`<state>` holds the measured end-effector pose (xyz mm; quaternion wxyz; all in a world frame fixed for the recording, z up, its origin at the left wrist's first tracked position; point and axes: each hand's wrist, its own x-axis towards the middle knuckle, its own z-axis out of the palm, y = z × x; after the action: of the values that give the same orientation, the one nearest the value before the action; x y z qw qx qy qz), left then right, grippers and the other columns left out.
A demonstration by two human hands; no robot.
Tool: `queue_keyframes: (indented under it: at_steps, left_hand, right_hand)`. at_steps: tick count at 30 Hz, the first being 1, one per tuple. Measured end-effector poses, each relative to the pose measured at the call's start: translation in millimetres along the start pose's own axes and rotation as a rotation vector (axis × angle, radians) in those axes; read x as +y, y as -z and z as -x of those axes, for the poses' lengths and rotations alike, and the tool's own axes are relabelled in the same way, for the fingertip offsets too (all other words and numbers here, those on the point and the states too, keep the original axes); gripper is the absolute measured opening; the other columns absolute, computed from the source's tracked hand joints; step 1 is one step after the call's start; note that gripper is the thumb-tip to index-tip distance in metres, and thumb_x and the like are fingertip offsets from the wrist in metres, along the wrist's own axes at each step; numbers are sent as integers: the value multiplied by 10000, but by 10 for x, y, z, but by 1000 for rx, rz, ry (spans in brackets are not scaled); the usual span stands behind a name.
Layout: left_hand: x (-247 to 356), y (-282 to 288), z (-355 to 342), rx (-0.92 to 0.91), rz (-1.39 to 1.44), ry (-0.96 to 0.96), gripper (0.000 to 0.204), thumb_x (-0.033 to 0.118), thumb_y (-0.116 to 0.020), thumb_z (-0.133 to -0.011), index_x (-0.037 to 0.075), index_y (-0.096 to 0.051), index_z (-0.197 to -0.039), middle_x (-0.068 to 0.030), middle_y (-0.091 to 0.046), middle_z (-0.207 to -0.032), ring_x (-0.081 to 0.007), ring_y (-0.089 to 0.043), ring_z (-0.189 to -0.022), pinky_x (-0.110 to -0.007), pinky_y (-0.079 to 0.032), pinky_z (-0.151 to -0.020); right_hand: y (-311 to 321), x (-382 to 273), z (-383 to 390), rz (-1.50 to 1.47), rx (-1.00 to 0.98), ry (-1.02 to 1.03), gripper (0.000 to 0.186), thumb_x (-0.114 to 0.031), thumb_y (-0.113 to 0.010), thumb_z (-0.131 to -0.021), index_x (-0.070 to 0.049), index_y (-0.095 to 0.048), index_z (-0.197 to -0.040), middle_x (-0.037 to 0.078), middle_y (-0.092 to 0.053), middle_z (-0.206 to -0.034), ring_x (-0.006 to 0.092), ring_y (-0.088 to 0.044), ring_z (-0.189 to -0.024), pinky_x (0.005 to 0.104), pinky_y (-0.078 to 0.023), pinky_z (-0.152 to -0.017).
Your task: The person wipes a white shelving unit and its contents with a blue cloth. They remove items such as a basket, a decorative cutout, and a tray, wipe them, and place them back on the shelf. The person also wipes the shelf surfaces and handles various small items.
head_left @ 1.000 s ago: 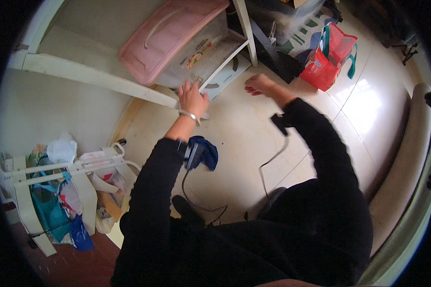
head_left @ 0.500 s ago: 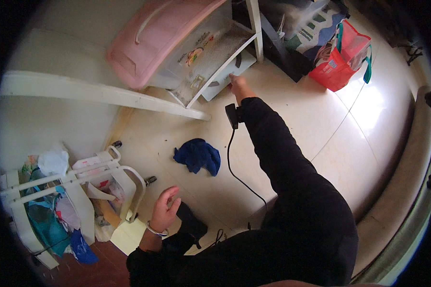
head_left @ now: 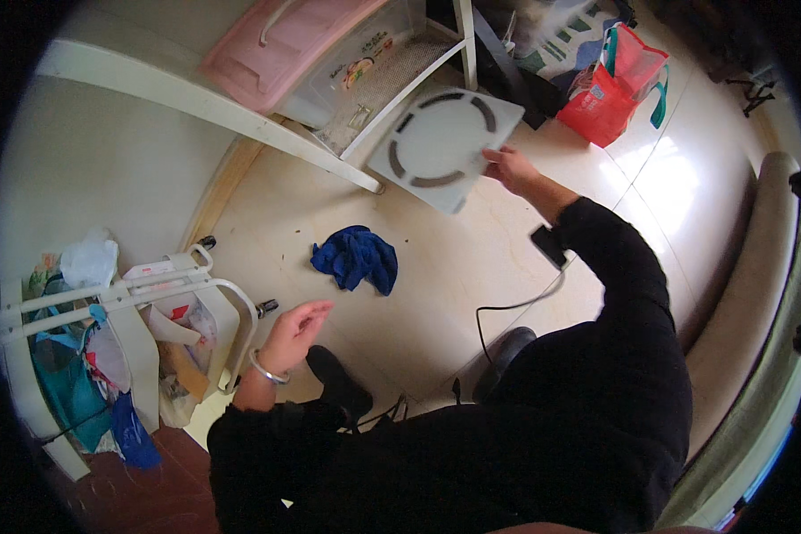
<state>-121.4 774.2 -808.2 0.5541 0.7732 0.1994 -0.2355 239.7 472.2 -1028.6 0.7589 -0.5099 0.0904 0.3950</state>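
My right hand [head_left: 511,169] grips the near right edge of a bathroom scale [head_left: 445,133], a flat, pale square plate with dark curved strips set in a ring. The scale is off the floor and tilted, just in front of the white shelf rack [head_left: 409,96]. My left hand [head_left: 294,338], with a silver bangle at its wrist, hangs over the floor with its fingers stretched out and nothing in it. Beyond its fingertips a crumpled dark blue cloth [head_left: 356,258] lies on the tiles.
A clear box with a pink lid [head_left: 298,40] sits on the rack. A red bag [head_left: 601,102] stands on the floor at the far right. At left is a white wheeled cart [head_left: 147,356] with bags in it. A black cable [head_left: 516,307] trails from my right wrist.
My right hand has drawn the scale out from under the rack, toward me and to the right, and lifted it. The left hand has moved slightly up and left.
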Motion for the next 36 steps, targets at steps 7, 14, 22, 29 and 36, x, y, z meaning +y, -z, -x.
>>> queue_keyframes:
  at_steps: [7, 14, 22, 29, 36]
  left_hand:
    - [167, 72, -535, -67, 96, -73, 291, 79, -473, -929, -5, -512, -1204, -103, -602, -1134, -161, -580, -1016, -281, -444, -879]
    - [482, 577, -796, 107, 271, -103, 310, 177, -488, -931, 18, -506, -1196, -97, -611, -1102, -157, -596, -966, -274, -466, -826]
    - [837, 1647, -1532, 426, 709, -131, 202, 200, -446, -933, 72, -550, -1050, -82, -610, -996, -191, -601, -847, -345, -496, -727]
    - [1252, 1732, -2176, 450, 826, -81, 325, 256, -329, -963, 111, -498, -1200, -69, -560, -1109, -209, -564, -863, -390, -483, -742]
    - [1255, 1758, -2306, 434, 782, -194, 429, 245, -439, -937, 163, -368, -1352, -47, -385, -1342, -308, -479, -1113, -558, -508, -732]
  right_hand:
    - [1183, -200, 1810, -1, 93, 134, 239, -191, -522, -925, 7, -537, -1056, 80, -597, -974, 179, -585, -876, 333, -489, -804]
    - [2441, 419, 3133, -281, 586, 395, 82, -150, -561, -896, -75, -543, -925, 31, -592, -913, 133, -570, -837, 260, -474, -715]
    - [2956, 1374, 3687, -425, 765, 609, 200, -180, -545, -915, 8, -571, -978, 75, -628, -930, 165, -596, -846, 279, -480, -809]
    - [3267, 2171, 3735, -513, 792, 461, 214, -227, -553, -917, -21, -576, -971, 46, -626, -889, 136, -587, -772, 236, -502, -699]
    - [3482, 2378, 3753, -576, 860, 343, 195, -241, -576, -900, -52, -570, -946, 36, -603, -781, 133, -559, -620, 230, -505, -551]
